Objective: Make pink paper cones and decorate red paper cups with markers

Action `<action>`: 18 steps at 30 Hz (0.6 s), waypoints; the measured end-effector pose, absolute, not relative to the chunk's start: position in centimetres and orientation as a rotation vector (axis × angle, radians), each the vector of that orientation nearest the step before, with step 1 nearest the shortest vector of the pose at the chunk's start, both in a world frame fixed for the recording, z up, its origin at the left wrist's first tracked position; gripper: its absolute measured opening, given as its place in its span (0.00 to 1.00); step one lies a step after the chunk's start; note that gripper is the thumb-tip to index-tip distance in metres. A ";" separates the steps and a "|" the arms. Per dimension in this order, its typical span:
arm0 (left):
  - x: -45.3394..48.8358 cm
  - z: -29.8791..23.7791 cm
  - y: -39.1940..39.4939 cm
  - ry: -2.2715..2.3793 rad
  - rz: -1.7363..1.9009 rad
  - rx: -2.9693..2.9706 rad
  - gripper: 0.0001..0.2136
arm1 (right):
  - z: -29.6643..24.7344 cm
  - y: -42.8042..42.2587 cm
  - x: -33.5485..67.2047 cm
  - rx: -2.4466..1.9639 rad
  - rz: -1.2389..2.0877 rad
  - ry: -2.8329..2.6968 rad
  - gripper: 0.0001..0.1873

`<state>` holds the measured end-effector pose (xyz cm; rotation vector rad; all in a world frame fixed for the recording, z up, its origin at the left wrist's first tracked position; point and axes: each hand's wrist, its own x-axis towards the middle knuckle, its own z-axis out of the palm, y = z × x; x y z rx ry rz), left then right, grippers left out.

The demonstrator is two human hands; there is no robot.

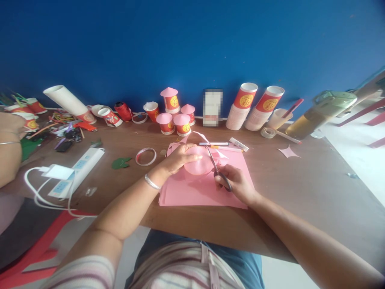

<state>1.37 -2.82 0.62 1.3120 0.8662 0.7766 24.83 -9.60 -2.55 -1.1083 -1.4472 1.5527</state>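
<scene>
My left hand [178, 157] grips a round piece of pink paper [197, 165] and holds it just above a stack of pink paper sheets [192, 192] on the brown table. My right hand [236, 182] is closed around the handles of a pair of scissors [214, 164], whose blades reach into the edge of the pink piece. A thin curled strip of pink paper [201, 135] trails up from the cut. A silver bracelet [151, 183] is on my left wrist.
Pink-topped red paper cups [176, 116] and two leaning cup stacks [255, 106] stand along the blue wall. A white power strip [76, 170] with cables lies left, a tape ring [146, 156] beside it. Another person's arm [9, 146] is at far left. A green bottle [323, 110] lies right.
</scene>
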 end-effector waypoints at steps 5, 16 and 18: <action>1.5 0.8 -2.9 0.869 0.766 1.312 0.22 | -2.3 -9.6 24.8 -1.131 1.542 -1.443 0.27; 1.2 0.5 -2.8 0.871 0.755 1.349 0.21 | -2.4 -9.7 24.7 -1.170 1.518 -1.466 0.28; 1.2 0.5 -2.7 0.870 0.753 1.358 0.20 | -2.3 -9.7 24.7 -1.159 1.512 -1.474 0.28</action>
